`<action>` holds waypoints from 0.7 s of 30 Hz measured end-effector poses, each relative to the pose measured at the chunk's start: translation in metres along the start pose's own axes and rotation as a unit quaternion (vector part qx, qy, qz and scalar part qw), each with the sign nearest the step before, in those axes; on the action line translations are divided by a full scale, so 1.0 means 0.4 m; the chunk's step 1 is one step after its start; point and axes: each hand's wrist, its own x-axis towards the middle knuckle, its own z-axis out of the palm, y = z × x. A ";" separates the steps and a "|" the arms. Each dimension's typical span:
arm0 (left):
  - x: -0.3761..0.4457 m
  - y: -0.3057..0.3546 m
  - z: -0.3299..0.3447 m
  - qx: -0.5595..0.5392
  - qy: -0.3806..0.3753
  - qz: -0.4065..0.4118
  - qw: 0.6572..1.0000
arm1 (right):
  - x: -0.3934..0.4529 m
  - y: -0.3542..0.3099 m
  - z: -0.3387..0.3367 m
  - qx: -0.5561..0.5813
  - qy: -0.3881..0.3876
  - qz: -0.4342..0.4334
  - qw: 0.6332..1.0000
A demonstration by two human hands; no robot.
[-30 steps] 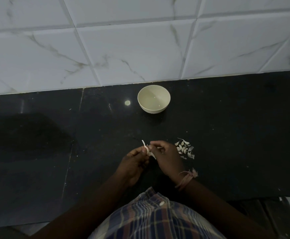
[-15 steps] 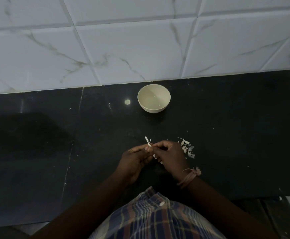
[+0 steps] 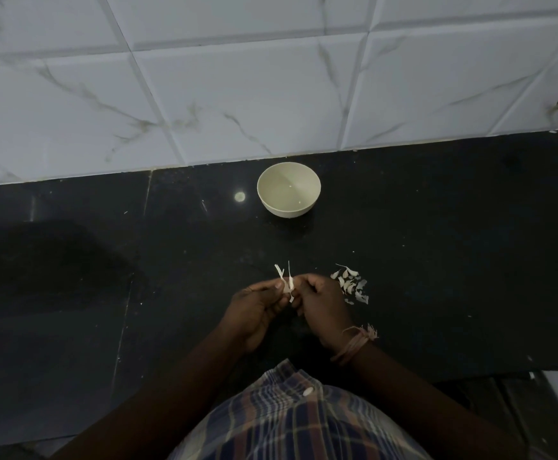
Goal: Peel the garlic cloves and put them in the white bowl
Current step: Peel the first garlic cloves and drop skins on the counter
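My left hand (image 3: 254,305) and right hand (image 3: 321,300) both pinch one clove (image 3: 287,287), peel strips sticking up. The bowl (image 3: 288,189) sits well apart near the wall, bare counter (image 3: 437,244) between; cloves (image 3: 350,283) lie just right.

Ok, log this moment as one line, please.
step: peeling | left hand and right hand: pinch garlic clove, skin sticking up | white bowl: empty | loose cloves: on counter

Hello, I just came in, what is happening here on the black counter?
A person is peeling a garlic clove, holding it between the left hand and the right hand above the black counter. Strips of papery skin stick up from the clove. A small pile of garlic pieces, cloves or skins, I cannot tell which, lies just right of the right hand. The white bowl stands farther back near the tiled wall, and no cloves show in it yet.
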 end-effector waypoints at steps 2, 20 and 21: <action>0.003 -0.001 0.006 -0.002 -0.009 -0.001 1.000 | 0.001 -0.006 -0.011 0.029 -0.011 0.011 0.999; 0.006 0.002 0.073 0.129 -0.013 0.068 0.989 | 0.031 0.022 -0.044 0.352 -0.007 0.145 0.925; 0.011 0.001 0.069 0.116 0.005 0.065 0.991 | 0.031 0.021 -0.052 0.381 -0.001 0.164 0.910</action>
